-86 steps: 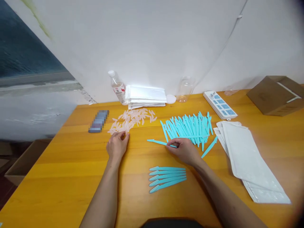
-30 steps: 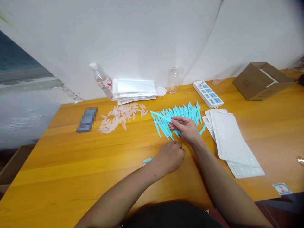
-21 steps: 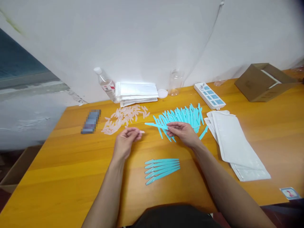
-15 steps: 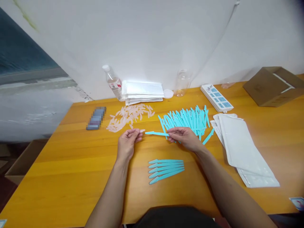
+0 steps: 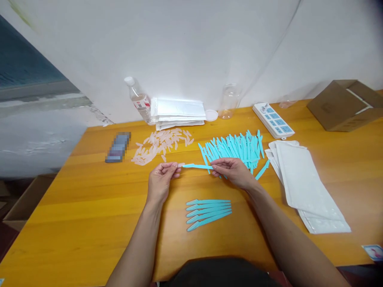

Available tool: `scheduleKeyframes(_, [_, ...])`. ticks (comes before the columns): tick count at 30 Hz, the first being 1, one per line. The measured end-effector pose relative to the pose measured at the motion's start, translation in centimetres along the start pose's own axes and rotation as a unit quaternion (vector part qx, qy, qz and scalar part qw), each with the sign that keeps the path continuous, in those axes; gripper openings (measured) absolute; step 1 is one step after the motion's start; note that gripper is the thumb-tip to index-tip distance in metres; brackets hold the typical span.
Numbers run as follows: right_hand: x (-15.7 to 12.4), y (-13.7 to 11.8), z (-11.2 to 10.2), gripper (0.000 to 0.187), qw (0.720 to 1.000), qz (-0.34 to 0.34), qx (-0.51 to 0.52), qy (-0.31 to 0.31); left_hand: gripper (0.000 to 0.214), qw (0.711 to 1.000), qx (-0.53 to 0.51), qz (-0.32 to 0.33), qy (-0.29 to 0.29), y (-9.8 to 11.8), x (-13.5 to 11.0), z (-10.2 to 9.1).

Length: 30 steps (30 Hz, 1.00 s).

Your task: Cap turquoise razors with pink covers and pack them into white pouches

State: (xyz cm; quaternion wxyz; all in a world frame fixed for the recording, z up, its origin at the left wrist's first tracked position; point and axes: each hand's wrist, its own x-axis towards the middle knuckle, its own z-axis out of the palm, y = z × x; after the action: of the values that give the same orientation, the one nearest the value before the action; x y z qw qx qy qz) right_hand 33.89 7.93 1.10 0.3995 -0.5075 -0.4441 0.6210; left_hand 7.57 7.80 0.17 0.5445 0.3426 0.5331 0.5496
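Observation:
Between finger and thumb, my left hand [image 5: 161, 177] pinches a small translucent blade cap [image 5: 180, 164]. My right hand [image 5: 231, 171] grips the handle end of a turquoise eyebrow razor [image 5: 197, 166], held level with its head pointing left. The razor's tip meets the cap; how far it is inside I cannot tell. Beyond my right hand lies a heap of turquoise razors [image 5: 233, 149]. Loose translucent caps [image 5: 163, 139] are scattered beyond my left hand. Nearer to me, several razors [image 5: 209, 211] lie in a fanned row, heads to the left.
At the back stand a bottle [image 5: 140, 103], a stack of white pouches [image 5: 179, 109], a clear jar [image 5: 229, 103] and a power strip [image 5: 273, 120]. White pouches [image 5: 308, 179] and a cardboard box [image 5: 341, 105] are on the right. A phone [image 5: 118, 147] lies left.
The gap between the cap and the razor has closed, so the two now touch. Both hands keep their grips. The view has shifted slightly.

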Motion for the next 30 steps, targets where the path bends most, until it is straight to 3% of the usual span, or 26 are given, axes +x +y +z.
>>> scheduleKeyframes(10, [0.0,0.3,-0.1,0.047,1.0,-0.001,0.003,-0.002,0.038,0.999,0.017,-0.022,-0.034,-0.4,-0.6,0.9])
scheduleKeyframes(18, [0.0,0.2,-0.5,0.049,1.0,-0.005,-0.009,0.014,0.04,1.0,-0.006,-0.01,0.012,0.3,-0.1,-0.1])
scheduleKeyframes(25, [0.1,0.7,-0.1,0.049,1.0,-0.008,-0.012,-0.007,0.04,0.999,0.039,-0.014,-0.031,-0.6,-1.0,1.4])
scheduleKeyframes(27, [0.0,0.8,-0.1,0.048,0.999,-0.017,-0.033,-0.016,0.037,0.995,0.077,-0.024,-0.065,-0.4,-1.2,1.2])
scheduleKeyframes(30, [-0.7,0.4,-0.2,0.039,0.987,-0.039,-0.144,-0.056,0.029,0.959,0.203,-0.042,-0.195,0.5,-1.3,0.0])
